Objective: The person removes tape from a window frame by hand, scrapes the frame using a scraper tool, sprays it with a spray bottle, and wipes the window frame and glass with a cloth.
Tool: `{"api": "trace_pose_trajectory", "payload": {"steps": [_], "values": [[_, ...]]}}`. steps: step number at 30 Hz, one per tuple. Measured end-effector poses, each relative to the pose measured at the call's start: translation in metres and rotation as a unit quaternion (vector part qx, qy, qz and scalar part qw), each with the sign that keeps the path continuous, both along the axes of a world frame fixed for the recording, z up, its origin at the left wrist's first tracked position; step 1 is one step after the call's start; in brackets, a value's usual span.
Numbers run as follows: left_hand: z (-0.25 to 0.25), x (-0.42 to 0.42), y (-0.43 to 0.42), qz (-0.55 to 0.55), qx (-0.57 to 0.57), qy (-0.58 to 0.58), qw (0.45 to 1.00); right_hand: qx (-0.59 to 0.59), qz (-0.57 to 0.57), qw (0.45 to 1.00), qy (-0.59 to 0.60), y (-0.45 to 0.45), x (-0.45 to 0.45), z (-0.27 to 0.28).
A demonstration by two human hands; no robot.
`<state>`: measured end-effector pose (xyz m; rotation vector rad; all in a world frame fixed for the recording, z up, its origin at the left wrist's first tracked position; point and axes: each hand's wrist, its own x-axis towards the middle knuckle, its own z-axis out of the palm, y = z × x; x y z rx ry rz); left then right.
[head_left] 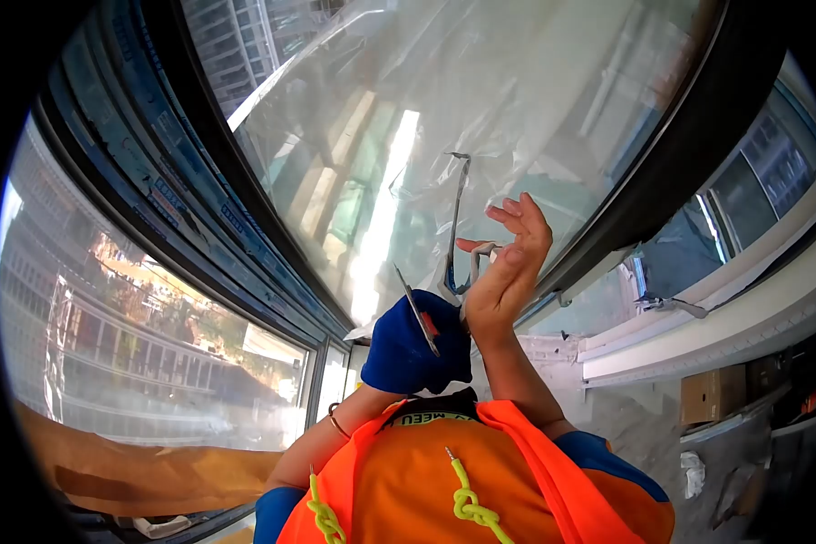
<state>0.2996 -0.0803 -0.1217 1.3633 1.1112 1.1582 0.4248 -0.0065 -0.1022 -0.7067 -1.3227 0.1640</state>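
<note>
You face one large transparent windowpane (pixel 499 109), wrinkled film across it, between dark frame members. One frame beside it, to your left, carries blue printed protective tape (pixel 154 181). You have two lime-green knotted cords (pixel 471 508) on your orange chest. Your two hands are raised side by side before the pane. Your left hand (pixel 399 358) is hidden in one blue fabric covering (pixel 412 335); its closure cannot be told. One thin grey flat tool with a red part (pixel 417 308) stands up against that covering. Your right hand (pixel 505 281) is partly open, fingers raised and bent. One slender dark strip (pixel 456 213) rises just left of it. One pale looped piece (pixel 483 250) lies at its fingers; whether gripped cannot be told.
</note>
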Motion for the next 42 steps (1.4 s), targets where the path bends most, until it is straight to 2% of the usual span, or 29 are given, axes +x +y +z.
{"api": "trace_pose_trajectory", "payload": {"steps": [3, 5, 7, 8, 9, 11, 12, 14, 17, 18, 21, 23, 24, 25, 27, 29, 32, 35, 37, 38, 39, 40, 42], "values": [[0.000, 0.001, 0.002, 0.015, 0.135, 0.111, 0.984, -0.035, 0.027, 0.999, -0.019, -0.004, 0.003, 0.001], [0.007, -0.001, 0.005, 0.086, 0.150, 0.139, 0.975, -0.071, 0.068, 0.993, -0.060, -0.007, 0.024, 0.004], [0.000, -0.013, 0.013, 0.132, 0.146, 0.117, 0.973, -0.157, 0.222, 0.962, 0.026, -0.012, 0.045, 0.010], [-0.005, -0.022, 0.018, 0.129, 0.090, 0.047, 0.986, -0.149, 0.198, 0.968, 0.034, -0.015, 0.053, 0.011], [0.006, -0.027, 0.022, 0.146, -0.038, 0.079, 0.985, -0.141, 0.172, 0.974, 0.043, -0.019, 0.059, 0.011], [-0.014, -0.044, 0.036, 0.146, -0.015, 0.072, 0.987, -0.123, 0.126, 0.982, 0.062, -0.018, 0.065, 0.003], [-0.015, -0.043, 0.036, 0.127, 0.009, -0.119, 0.985, -0.130, 0.121, 0.981, 0.083, -0.021, 0.063, 0.001], [-0.006, -0.045, 0.039, 0.095, -0.006, -0.082, 0.992, -0.146, 0.128, 0.968, 0.157, -0.021, 0.057, -0.007], [0.011, -0.047, 0.046, 0.071, -0.006, -0.052, 0.996, -0.298, 0.062, 0.953, -0.014, -0.020, 0.058, -0.008], [0.013, -0.049, 0.049, 0.068, 0.008, -0.026, 0.997, -0.276, 0.038, 0.958, -0.074, -0.010, 0.055, -0.010], [0.038, -0.046, 0.056, 0.044, 0.040, 0.011, 0.998, -0.407, 0.099, 0.896, -0.145, -0.007, 0.051, -0.007], [0.061, -0.043, 0.064, 0.022, 0.090, 0.062, 0.994, -0.401, 0.098, 0.886, -0.210, 0.000, 0.051, -0.019], [0.066, -0.046, 0.078, -0.010, 0.154, 0.114, 0.981, -0.344, 0.092, 0.912, -0.202, 0.003, 0.050, -0.028], [0.076, -0.043, 0.088, 0.013, 0.232, 0.173, 0.957, -0.346, 0.092, 0.914, -0.190, 0.001, 0.048, -0.027], [0.114, -0.015, 0.107, 0.030, 0.280, 0.191, 0.941, -0.352, 0.092, 0.916, -0.169, -0.002, 0.044, -0.024], [0.141, 0.013, 0.131, 0.130, 0.374, 0.366, 0.842, -0.318, 0.076, 0.930, -0.170, -0.009, 0.042, -0.018], [0.157, 0.040, 0.181, 0.151, 0.363, 0.406, 0.825, -0.195, 0.016, 0.965, -0.173, -0.024, 0.041, -0.013], [0.163, 0.057, 0.197, 0.182, 0.352, 0.422, 0.815, -0.084, -0.058, 0.946, -0.308, -0.058, 0.070, 0.005], [0.155, 0.059, 0.199, 0.204, 0.381, 0.410, 0.803, -0.075, 0.008, 0.966, -0.247, -0.083, 0.098, 0.009], [0.153, 0.055, 0.199, 0.194, 0.393, 0.390, 0.810, -0.156, 0.058, 0.971, -0.173, -0.104, 0.117, 0.004], [0.157, 0.056, 0.194, 0.184, 0.350, 0.412, 0.821, -0.141, 0.105, 0.981, -0.079, -0.115, 0.135, -0.010], [0.156, 0.058, 0.193, 0.200, 0.363, 0.417, 0.809, -0.179, 0.142, 0.973, 0.019, -0.132, 0.156, -0.024], [0.153, 0.062, 0.191, 0.226, 0.361, 0.427, 0.798, -0.209, 0.150, 0.943, 0.214, -0.158, 0.189, -0.031]]}}
